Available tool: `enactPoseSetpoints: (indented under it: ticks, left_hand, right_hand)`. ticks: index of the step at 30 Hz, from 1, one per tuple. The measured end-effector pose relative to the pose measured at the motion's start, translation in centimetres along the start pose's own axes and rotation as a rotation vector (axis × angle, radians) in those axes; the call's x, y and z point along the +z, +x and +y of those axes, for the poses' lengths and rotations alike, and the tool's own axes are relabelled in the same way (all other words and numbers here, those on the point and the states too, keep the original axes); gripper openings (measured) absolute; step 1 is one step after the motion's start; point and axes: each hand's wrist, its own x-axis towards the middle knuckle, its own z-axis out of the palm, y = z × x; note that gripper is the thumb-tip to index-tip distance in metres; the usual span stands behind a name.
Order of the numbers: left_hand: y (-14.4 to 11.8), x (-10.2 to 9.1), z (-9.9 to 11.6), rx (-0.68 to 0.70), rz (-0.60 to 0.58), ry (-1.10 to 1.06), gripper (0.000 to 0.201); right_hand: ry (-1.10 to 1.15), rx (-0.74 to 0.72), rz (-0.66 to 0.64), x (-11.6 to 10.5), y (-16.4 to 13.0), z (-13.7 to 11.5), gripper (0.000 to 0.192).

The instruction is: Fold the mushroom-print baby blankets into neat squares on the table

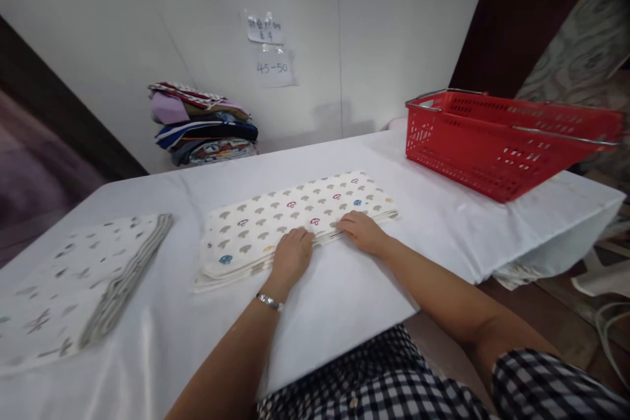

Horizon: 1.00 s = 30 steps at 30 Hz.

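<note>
A folded white cloth (pixel 275 213) printed with grey and coloured mushrooms lies across the middle of the table in the head view. My left hand (pixel 293 254) is closed over its near edge, fingertips on the top layer and a silver bracelet on the wrist. Farther right along that edge, my right hand (pixel 363 231) also grips the cloth with curled fingers. Both thumbs are mostly hidden. At the left, apart from my hands, lies a stack of folded white cloth (pixel 93 275) with a grey leaf-like print.
A red plastic basket (pixel 472 144) with metal handles stands at the table's back right. Beyond the far edge is a pile of folded fabrics (pixel 204 125) against the wall. Paper signs (pixel 273 67) hang above. White covering drapes the table (pixel 438 230).
</note>
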Motion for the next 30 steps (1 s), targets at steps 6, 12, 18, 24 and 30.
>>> enactPoseSetpoints:
  ticks: [6, 12, 18, 24, 30]
  left_hand:
    - [0.0, 0.1, -0.3, 0.002, 0.024, -0.022, 0.022]
    - [0.1, 0.3, -0.5, 0.02, 0.035, -0.042, 0.022]
    - [0.3, 0.3, -0.6, 0.02, 0.009, -0.056, 0.023]
    - [0.3, -0.1, -0.2, -0.003, 0.008, -0.057, 0.021]
    - [0.3, 0.2, -0.2, -0.009, 0.006, -0.054, 0.021]
  right_hand:
    - [-0.048, 0.063, 0.019, -1.0, -1.0, 0.5, 0.029]
    - [-0.221, 0.209, 0.07, -2.9, -4.3, 4.2, 0.03]
    - [-0.352, 0.311, 0.127, -4.7, -7.4, 7.4, 0.023]
    - [-0.357, 0.244, 0.139, -5.2, -8.1, 8.2, 0.023]
    - [-0.356, 0.21, 0.112, -5.2, -8.9, 7.8, 0.023]
